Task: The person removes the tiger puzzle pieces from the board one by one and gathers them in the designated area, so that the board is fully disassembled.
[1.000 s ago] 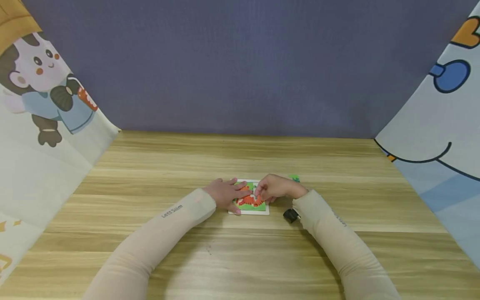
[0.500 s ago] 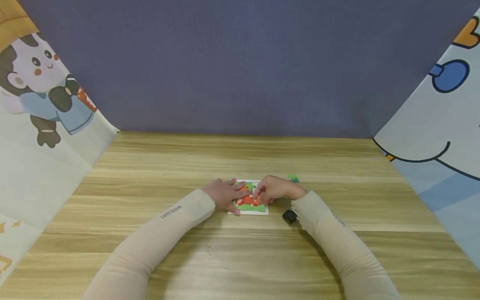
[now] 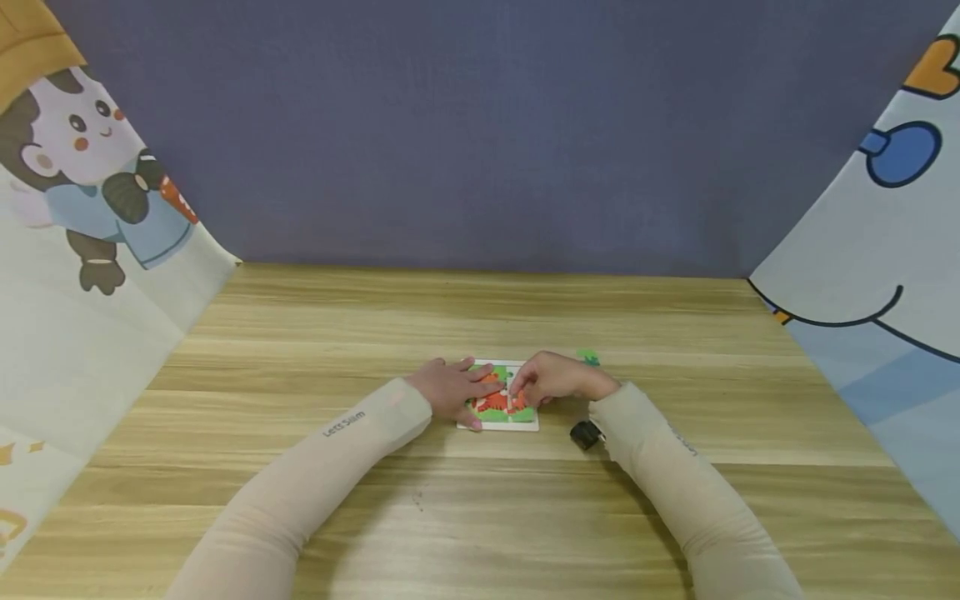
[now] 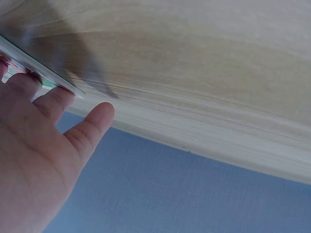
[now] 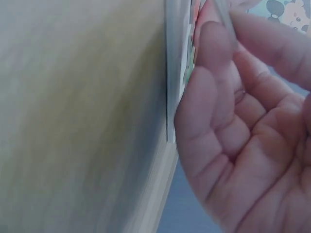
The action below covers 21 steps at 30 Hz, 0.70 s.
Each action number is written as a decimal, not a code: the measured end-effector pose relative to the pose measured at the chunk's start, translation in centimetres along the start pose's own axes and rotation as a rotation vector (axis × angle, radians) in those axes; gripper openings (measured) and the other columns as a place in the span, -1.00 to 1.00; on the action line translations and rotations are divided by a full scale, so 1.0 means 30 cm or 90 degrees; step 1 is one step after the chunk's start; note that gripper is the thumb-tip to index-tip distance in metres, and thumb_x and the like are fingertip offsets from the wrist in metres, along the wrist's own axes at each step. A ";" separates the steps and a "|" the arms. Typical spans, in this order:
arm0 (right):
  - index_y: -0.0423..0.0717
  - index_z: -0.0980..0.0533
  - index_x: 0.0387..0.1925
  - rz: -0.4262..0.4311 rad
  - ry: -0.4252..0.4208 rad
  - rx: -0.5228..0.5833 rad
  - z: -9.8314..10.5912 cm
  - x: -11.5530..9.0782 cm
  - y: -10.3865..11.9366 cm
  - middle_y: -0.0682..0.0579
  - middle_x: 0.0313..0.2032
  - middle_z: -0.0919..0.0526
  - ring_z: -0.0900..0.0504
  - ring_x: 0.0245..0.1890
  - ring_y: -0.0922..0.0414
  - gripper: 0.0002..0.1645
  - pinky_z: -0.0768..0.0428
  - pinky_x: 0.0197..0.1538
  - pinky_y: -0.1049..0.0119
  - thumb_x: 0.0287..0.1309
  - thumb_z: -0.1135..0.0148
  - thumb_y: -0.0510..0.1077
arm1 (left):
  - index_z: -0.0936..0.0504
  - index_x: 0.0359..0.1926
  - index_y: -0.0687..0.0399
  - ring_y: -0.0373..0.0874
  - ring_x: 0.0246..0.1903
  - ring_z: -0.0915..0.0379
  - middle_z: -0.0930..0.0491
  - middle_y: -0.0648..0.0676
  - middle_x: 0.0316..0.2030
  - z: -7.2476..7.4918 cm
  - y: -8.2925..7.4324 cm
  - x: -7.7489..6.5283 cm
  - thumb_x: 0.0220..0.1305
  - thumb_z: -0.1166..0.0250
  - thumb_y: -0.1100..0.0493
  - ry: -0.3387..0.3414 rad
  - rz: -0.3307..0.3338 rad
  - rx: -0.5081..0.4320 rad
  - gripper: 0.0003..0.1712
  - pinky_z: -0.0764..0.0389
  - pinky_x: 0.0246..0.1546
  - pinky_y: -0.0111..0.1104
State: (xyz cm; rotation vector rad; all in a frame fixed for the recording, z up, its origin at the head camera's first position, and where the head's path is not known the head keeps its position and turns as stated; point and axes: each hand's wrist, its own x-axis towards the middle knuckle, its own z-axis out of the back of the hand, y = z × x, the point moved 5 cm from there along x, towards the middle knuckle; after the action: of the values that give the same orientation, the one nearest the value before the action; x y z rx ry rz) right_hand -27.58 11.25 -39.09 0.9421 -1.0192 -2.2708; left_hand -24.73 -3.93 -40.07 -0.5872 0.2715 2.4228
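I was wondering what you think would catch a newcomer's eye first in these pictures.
Probably the orange-and-green puzzle near the middle of the wooden table, with the spread left hand resting on it and the right hand pinching a thin piece over its right side. Next, perhaps, the large cartoon figure at the head view's far left, beside the plain bluish backdrop.

The head view looks forward-down; both close wrist views share the board (image 5: 172, 97).
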 end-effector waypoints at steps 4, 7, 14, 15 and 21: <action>-0.32 -0.64 -0.17 -0.003 -0.009 0.006 0.008 -0.015 -0.008 0.10 -0.58 -0.57 -0.35 -0.64 0.23 -0.68 -0.41 -0.46 0.36 -0.01 -0.14 -0.46 | 0.08 0.49 -0.50 -0.12 0.46 0.27 0.23 -0.22 0.49 -0.001 -0.002 0.002 0.16 -0.05 -0.43 -0.003 0.005 -0.006 -0.08 -0.08 0.36 -0.03; -0.33 -0.63 -0.17 -0.008 -0.018 0.011 0.015 -0.024 -0.015 0.08 -0.55 -0.59 -0.37 -0.62 0.23 -0.69 -0.42 -0.46 0.37 0.00 -0.14 -0.45 | 0.07 0.48 -0.50 -0.12 0.46 0.26 0.22 -0.22 0.49 -0.004 -0.002 0.004 0.14 -0.06 -0.44 -0.005 0.007 -0.006 -0.07 -0.09 0.36 -0.03; -0.38 -0.61 -0.15 0.000 -0.024 0.014 0.031 -0.043 -0.029 0.06 -0.47 -0.63 -0.45 -0.53 0.22 -0.70 -0.49 -0.39 0.35 0.02 -0.17 -0.42 | 0.11 0.49 -0.51 -0.13 0.46 0.29 0.24 -0.23 0.49 -0.009 -0.001 0.006 0.15 -0.05 -0.44 0.002 0.006 -0.002 -0.07 -0.07 0.36 -0.03; -0.38 -0.61 -0.16 0.003 -0.024 0.015 0.034 -0.046 -0.031 0.06 -0.48 -0.62 -0.44 -0.53 0.22 -0.70 -0.49 -0.39 0.34 0.01 -0.17 -0.42 | 0.10 0.49 -0.51 -0.12 0.46 0.28 0.24 -0.23 0.49 -0.008 -0.001 0.005 0.15 -0.05 -0.45 0.002 0.005 -0.003 -0.07 -0.07 0.36 -0.03; -0.38 -0.61 -0.17 0.016 -0.030 0.019 0.051 -0.066 -0.044 0.09 -0.56 -0.54 -0.37 -0.58 0.20 -0.70 -0.43 -0.42 0.32 0.00 -0.14 -0.44 | 0.08 0.49 -0.50 -0.11 0.46 0.29 0.24 -0.22 0.49 -0.005 -0.002 0.003 0.15 -0.06 -0.44 0.004 0.007 -0.012 -0.07 -0.06 0.36 -0.02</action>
State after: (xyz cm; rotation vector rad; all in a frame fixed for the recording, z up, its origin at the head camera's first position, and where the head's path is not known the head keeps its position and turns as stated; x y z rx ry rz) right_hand -27.63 14.04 -38.60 0.8871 -1.0827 -2.2725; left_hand -24.71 -3.89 -40.25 -0.6033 0.2550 2.4374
